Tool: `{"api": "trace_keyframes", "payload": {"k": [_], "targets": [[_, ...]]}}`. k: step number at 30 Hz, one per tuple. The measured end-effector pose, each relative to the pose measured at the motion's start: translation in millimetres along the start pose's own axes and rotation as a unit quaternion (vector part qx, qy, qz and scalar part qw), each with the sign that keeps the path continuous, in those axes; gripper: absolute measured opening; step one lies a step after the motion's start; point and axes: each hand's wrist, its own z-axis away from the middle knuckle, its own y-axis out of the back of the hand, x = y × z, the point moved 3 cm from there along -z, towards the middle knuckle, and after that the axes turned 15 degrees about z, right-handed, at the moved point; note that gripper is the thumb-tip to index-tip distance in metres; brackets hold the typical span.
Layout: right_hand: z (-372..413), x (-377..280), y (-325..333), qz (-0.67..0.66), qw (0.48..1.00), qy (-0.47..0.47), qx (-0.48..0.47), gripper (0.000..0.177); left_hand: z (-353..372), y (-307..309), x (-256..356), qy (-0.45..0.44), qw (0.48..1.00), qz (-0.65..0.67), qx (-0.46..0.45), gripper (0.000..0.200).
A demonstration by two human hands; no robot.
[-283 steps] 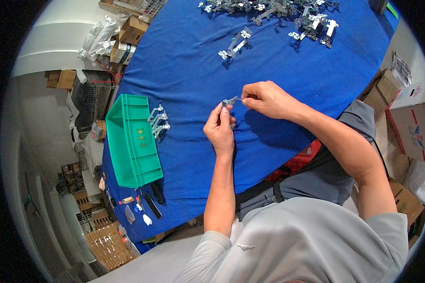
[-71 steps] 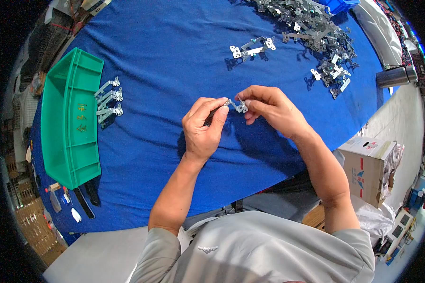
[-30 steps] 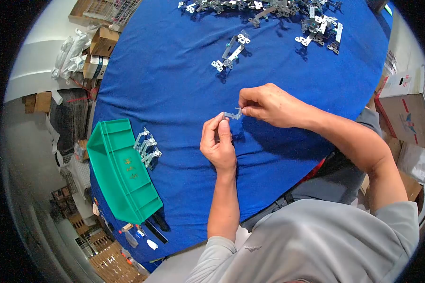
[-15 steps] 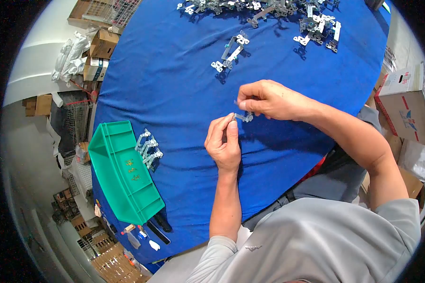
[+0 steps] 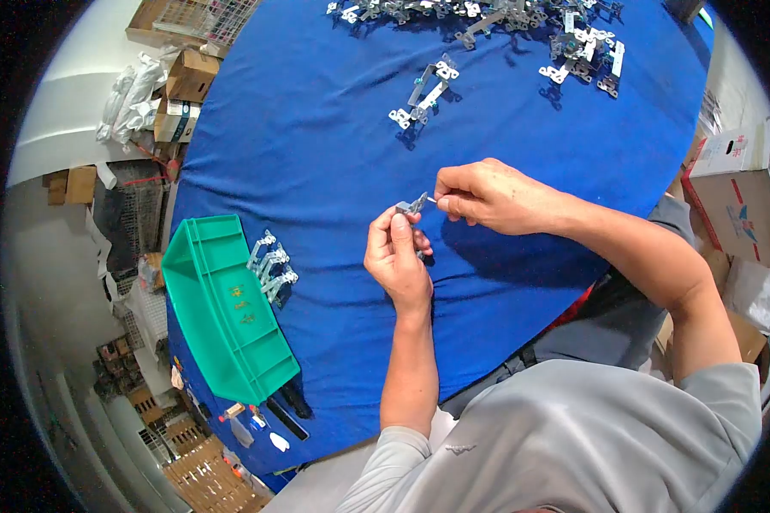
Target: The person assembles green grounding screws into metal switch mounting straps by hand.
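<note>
Thumb and fingers of my left hand [image 5: 399, 256] pinch a small silver metal bracket [image 5: 412, 206], raised over the blue cloth. Close on its right is my right hand [image 5: 498, 197], fingertips pressed together at the bracket's end. A thin pale tip shows between them, too small to name. Farther up the cloth lies a pair of linked metal brackets [image 5: 424, 92], apart from both hands. Several finished-looking brackets [image 5: 273, 268] of similar metal lie in a row beside the green plastic bin [image 5: 222, 318], on the left.
A heap of metal brackets [image 5: 496, 15] covers the far edge of the blue cloth [image 5: 334, 162], with another cluster [image 5: 586, 60] at right. Small brass-coloured pieces [image 5: 242, 305] lie in the bin. A black strip [image 5: 287, 419] lies below it. Cardboard boxes [image 5: 731, 192] stand beyond the table.
My left hand has turned the bracket, which now points up and right. My right hand has shifted slightly down, with its fingertips at the bracket's end.
</note>
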Motion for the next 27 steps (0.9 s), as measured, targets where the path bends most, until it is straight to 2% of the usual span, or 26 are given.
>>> {"api": "trace_keyframes", "payload": {"k": [8,11,14,19,23,27], "targets": [[1.1,-5.4,6.2,0.015,1.0,-0.024,0.007,0.02,1.5,0.7,-0.2,-0.008,0.999,0.005,-0.033,0.017],[0.2,-1.5,6.5,0.099,0.995,0.011,0.03,0.019,2.2,0.3,2.7,-0.031,0.998,-0.045,-0.038,0.017],[0.4,-0.1,9.2,0.092,0.995,0.017,0.046,0.018,2.4,-1.9,4.5,-0.083,0.989,-0.108,-0.061,0.016],[-1.5,6.1,5.0,-0.068,0.996,-0.06,0.0,0.018,1.9,-0.3,2.4,-0.109,0.981,-0.144,-0.076,0.016],[-3.3,7.4,3.2,-0.248,0.962,-0.102,-0.052,0.019,1.9,-2.7,6.9,-0.128,0.973,-0.169,-0.092,0.016],[-3.8,9.4,5.5,-0.176,0.976,-0.094,-0.087,0.019,2.0,-6.7,11.8,-0.147,0.965,-0.18,-0.121,0.015]]}}
